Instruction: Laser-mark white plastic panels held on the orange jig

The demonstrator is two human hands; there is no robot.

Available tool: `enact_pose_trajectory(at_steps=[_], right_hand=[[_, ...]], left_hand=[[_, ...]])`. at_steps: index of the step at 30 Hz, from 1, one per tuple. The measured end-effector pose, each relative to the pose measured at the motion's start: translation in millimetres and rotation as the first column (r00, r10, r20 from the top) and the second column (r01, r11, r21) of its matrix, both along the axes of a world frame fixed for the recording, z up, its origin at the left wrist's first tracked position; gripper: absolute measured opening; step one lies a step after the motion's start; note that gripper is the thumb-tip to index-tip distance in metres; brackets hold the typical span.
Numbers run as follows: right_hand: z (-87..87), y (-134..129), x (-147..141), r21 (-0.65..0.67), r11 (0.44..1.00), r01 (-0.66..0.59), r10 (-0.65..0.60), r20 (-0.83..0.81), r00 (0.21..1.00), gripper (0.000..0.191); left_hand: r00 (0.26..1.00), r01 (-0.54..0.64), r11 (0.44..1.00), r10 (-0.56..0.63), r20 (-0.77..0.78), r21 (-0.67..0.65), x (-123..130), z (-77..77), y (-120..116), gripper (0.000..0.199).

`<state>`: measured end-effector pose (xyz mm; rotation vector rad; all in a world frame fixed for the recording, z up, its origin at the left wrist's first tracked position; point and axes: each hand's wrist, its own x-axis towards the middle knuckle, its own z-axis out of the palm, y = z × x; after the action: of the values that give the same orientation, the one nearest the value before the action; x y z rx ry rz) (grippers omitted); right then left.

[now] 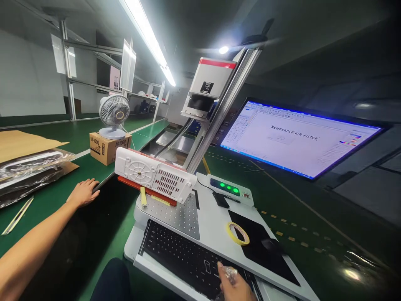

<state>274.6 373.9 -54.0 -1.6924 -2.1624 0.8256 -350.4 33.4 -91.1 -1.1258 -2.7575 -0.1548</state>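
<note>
My left hand (83, 193) lies on the near edge of the green bench (78, 163), fingers stretched out over its trim and holding nothing. At the bottom, my right hand (236, 288) is over the right end of a black keyboard (178, 246), one fingertip at the keys. A small crumpled clear piece (231, 274), which looks like plastic, is held in that hand; part of the hand is cut off by the frame. Beyond the keyboard, a white slotted plastic panel (156, 175) stands tilted on an orange-red support (147, 191) above a perforated metal plate (184, 219).
A marking machine head (208, 79) hangs on a slanted metal column (224, 98). Yellow tape (238, 233) lies on a black mat (266, 251). The monitor (297, 140) reads "REMOVABLE AIR FILTER". A fan (114, 113) stands on a carton (108, 148); wrapped parts (34, 167) lie left.
</note>
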Motion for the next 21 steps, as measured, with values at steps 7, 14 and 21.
enact_pose_trajectory(at_steps=[7, 14, 21], right_hand=[[78.6, 1, -91, 0.075, 0.990, -0.119, 0.130, -0.173, 0.976, 0.058], [89.6, 37, -175, 0.206, 0.969, -0.139, 0.204, -0.339, 0.918, 0.064], [80.7, 79, -223, 0.267, 0.955, -0.127, 0.212, -0.317, 0.924, 0.074]], left_hand=[[0.991, -0.055, 0.994, 0.043, 0.126, 0.090, -6, 11.0, 6, 0.064], [0.929, -0.184, 0.837, -0.024, 0.370, 0.516, -16, 49.2, 65, 0.089], [0.814, -0.303, 0.486, -0.315, 0.488, 0.820, -7, 97.4, 147, 0.114]])
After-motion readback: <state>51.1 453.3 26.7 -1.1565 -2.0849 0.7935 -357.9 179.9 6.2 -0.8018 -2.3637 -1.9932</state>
